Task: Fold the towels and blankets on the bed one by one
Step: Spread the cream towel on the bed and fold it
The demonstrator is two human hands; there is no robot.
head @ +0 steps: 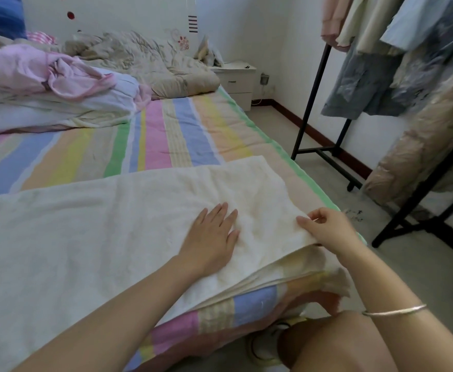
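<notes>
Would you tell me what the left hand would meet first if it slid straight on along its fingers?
The left hand would cross more cream towel, then probably reach the striped sheet.

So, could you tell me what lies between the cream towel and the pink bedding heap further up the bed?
Only bare striped bedsheet, seen in the head view.

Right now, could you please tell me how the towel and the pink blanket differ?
The cream towel lies spread flat at the near edge; the pink blanket sits bunched far left. The left hand presses the towel and the right hand pinches its edge; the pink blanket is untouched. Both lie on the striped bed.
</notes>
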